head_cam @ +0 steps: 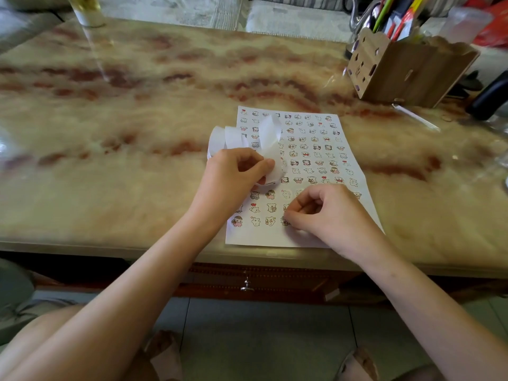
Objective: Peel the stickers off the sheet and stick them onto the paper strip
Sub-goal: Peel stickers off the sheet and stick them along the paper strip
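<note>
A white sticker sheet (316, 149) covered with rows of small cartoon animal stickers lies flat near the table's front edge. Over its left side a curly white paper strip (233, 137) loops upward. My left hand (236, 174) pinches the strip's near end above the sheet. My right hand (327, 213) rests on the sheet's lower right part, thumb and forefinger pinching at a sticker (284, 221) in the bottom row. Whether that sticker has lifted off is not visible.
The marbled table (137, 127) has its front edge just below the sheet. A wooden pen holder (406, 70) full of pens stands at the back right, a dark object (489, 97) beside it. A bottle (88, 9) stands at the back left.
</note>
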`<act>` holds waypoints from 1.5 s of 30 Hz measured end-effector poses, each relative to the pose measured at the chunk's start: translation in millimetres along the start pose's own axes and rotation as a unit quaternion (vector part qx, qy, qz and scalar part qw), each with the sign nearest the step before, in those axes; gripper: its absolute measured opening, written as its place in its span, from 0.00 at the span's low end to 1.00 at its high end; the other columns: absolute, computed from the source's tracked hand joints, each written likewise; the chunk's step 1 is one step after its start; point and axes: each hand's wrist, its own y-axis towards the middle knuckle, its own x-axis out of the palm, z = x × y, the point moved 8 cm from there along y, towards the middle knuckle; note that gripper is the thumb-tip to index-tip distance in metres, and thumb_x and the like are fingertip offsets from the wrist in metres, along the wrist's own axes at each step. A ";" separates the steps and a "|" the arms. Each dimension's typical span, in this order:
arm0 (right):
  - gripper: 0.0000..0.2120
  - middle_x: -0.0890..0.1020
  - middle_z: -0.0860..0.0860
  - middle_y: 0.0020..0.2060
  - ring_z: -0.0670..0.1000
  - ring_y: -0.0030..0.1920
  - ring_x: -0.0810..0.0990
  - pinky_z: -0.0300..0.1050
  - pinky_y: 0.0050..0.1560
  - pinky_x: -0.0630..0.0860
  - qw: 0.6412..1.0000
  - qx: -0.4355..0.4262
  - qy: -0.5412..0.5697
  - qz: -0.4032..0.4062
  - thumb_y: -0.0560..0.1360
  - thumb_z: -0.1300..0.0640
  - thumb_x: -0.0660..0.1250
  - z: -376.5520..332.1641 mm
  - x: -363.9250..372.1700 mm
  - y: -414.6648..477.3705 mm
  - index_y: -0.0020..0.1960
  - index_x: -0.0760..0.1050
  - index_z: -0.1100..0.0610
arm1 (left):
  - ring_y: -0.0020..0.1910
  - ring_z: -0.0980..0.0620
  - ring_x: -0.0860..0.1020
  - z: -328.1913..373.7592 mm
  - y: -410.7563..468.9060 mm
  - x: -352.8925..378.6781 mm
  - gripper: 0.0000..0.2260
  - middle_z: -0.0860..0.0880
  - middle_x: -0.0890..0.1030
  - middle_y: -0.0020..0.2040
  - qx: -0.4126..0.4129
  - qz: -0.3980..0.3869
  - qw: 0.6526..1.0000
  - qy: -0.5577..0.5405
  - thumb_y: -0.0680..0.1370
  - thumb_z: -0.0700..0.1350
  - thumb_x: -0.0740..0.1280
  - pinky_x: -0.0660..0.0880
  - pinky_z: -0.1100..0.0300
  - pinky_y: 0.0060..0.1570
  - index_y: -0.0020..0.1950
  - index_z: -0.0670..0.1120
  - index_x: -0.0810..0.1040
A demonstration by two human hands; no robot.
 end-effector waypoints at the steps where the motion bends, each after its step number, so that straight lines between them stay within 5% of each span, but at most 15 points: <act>1: 0.05 0.81 0.44 0.28 0.38 0.29 0.76 0.37 0.36 0.73 1.000 -0.001 0.002 -0.002 0.69 0.55 0.75 0.4 0.1 0.1 0.35 0.80 0.52 | 0.42 0.48 0.83 0.1 -0.1 -0.1 0.08 0.47 0.84 0.38 -0.001 0.000 1.000 0.000 0.77 0.46 0.69 0.79 0.52 0.50 0.42 0.43 0.82; 12: 0.12 0.73 0.44 0.23 0.41 0.23 0.67 0.42 0.32 0.65 0.998 0.004 0.020 -0.056 0.69 0.57 0.75 3.9 -4.3 8.2 0.44 0.72 0.52 | 0.41 0.50 0.83 -1.1 -0.5 0.0 0.08 0.48 0.84 0.37 -0.004 0.000 1.000 0.002 0.77 0.46 0.69 0.79 0.55 0.48 0.40 0.44 0.81; 25: 0.15 0.74 0.46 0.27 0.45 0.28 0.69 0.43 0.34 0.64 0.998 0.006 0.008 -0.056 0.65 0.51 0.78 4.8 -2.9 9.9 0.42 0.73 0.52 | 0.41 0.49 0.83 -2.5 -0.4 0.0 0.08 0.48 0.84 0.37 -0.006 -0.001 1.000 -0.001 0.77 0.47 0.69 0.80 0.52 0.50 0.39 0.45 0.81; 30: 0.11 0.75 0.46 0.27 0.46 0.28 0.70 0.44 0.38 0.67 0.997 0.000 0.019 -0.077 0.69 0.56 0.75 6.7 -0.3 10.3 0.43 0.73 0.51 | 0.35 0.56 0.81 0.9 0.0 -3.2 0.08 0.48 0.83 0.36 0.017 0.012 1.000 -0.008 0.77 0.46 0.68 0.79 0.63 0.36 0.42 0.44 0.82; 34: 0.04 0.82 0.50 0.31 0.47 0.28 0.77 0.47 0.40 0.74 0.994 -0.030 0.100 -0.024 0.73 0.57 0.72 -1.8 -6.7 9.4 0.43 0.76 0.54 | 0.35 0.61 0.81 10.3 0.6 -11.1 0.08 0.50 0.83 0.37 0.058 0.044 0.997 -0.038 0.78 0.44 0.67 0.72 0.69 0.29 0.44 0.41 0.82; 38: 0.03 0.83 0.49 0.39 0.51 0.39 0.81 0.43 0.41 0.78 0.975 -0.127 0.156 0.090 0.74 0.60 0.70 -24.2 -25.2 5.9 0.44 0.78 0.54 | 0.36 0.57 0.82 15.0 1.6 -15.7 0.07 0.49 0.83 0.37 0.080 0.068 0.992 -0.068 0.79 0.43 0.67 0.72 0.67 0.29 0.44 0.41 0.81; 45: 0.05 0.84 0.48 0.43 0.46 0.41 0.81 0.36 0.41 0.75 0.956 -0.178 0.201 0.116 0.73 0.61 0.72 -37.2 -23.0 10.0 0.47 0.79 0.55 | 0.35 0.56 0.83 17.3 1.1 -13.8 0.07 0.46 0.84 0.38 0.077 0.049 0.990 -0.111 0.80 0.42 0.65 0.73 0.66 0.29 0.47 0.40 0.80</act>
